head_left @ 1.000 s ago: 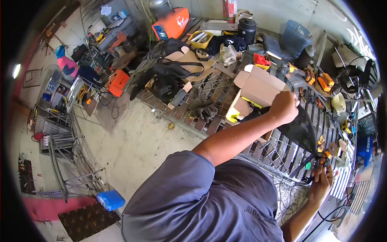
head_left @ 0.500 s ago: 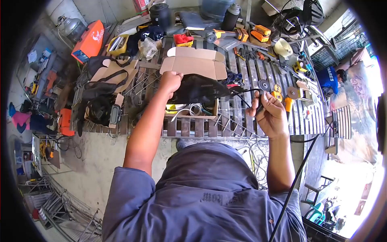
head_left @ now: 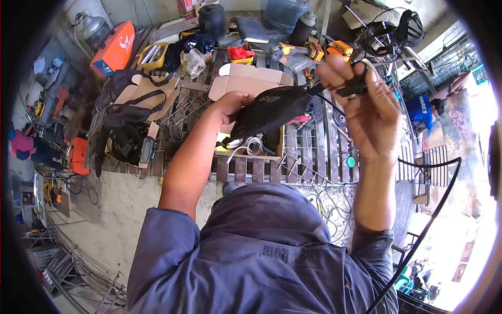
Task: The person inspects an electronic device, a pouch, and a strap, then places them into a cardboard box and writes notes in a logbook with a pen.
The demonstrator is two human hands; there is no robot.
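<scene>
A black mesh pouch [head_left: 274,109] hangs above an open cardboard box [head_left: 251,78] on the slatted bench. At its left end my left hand [head_left: 234,103] is closed on the fabric. My right hand [head_left: 368,102] is raised to the right of the pouch, its fingers curled round a small dark object [head_left: 354,86] that I cannot identify. A black strap or neck runs from the pouch toward that hand. A black cable [head_left: 455,175] passes behind the right wrist and down to the right. Coiled white cable [head_left: 254,145] lies in the box.
On the slatted bench [head_left: 238,170] are an orange-yellow grinder [head_left: 295,51], a red cloth [head_left: 240,54], a yellow container [head_left: 153,56] and black bags [head_left: 125,112]. An orange case [head_left: 114,49] stands at the back left. A person in blue [head_left: 420,111] is at the right.
My right hand has risen and moved right, with the cable shifting too. The pouch has lifted and stretched toward the upper right. My left hand has moved slightly right.
</scene>
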